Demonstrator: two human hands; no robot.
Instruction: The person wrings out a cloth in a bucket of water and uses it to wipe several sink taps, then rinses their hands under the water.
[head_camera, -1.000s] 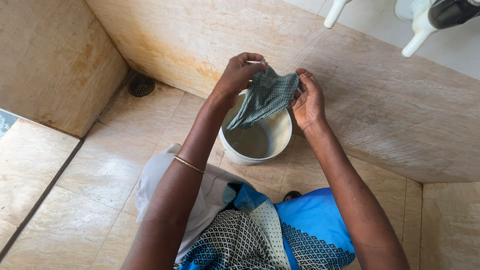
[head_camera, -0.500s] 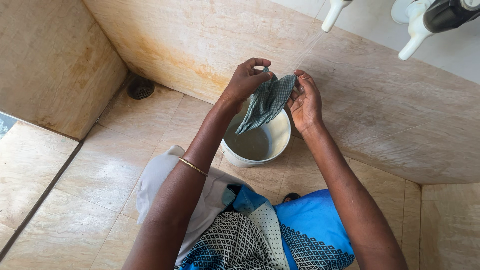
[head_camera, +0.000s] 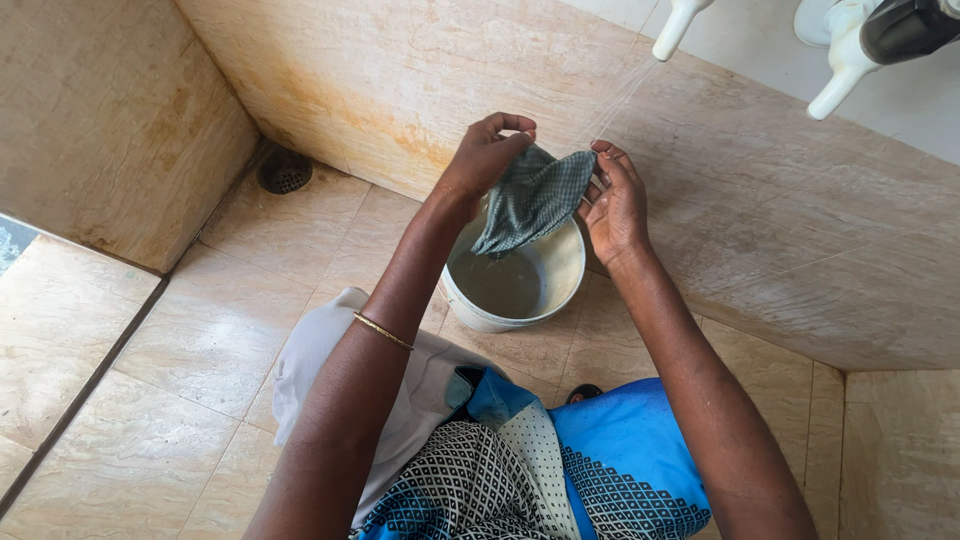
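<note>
A wet green checked cloth hangs between both hands over a small white bucket that holds murky water. My left hand pinches the cloth's upper left corner. My right hand grips its right edge, fingers curled on the fabric. A thin stream of water falls from the white tap onto the cloth near my right hand. The cloth's lower tip points down into the bucket.
Beige tiled walls enclose the corner, with a round floor drain at the back left. A second white tap with a dark fitting juts out at the top right. A pale cloth lies on the floor by my blue patterned garment.
The hands have shifted slightly, first drawing the cloth narrower, then spreading it a little again under the stream. Both hands keep their hold.
</note>
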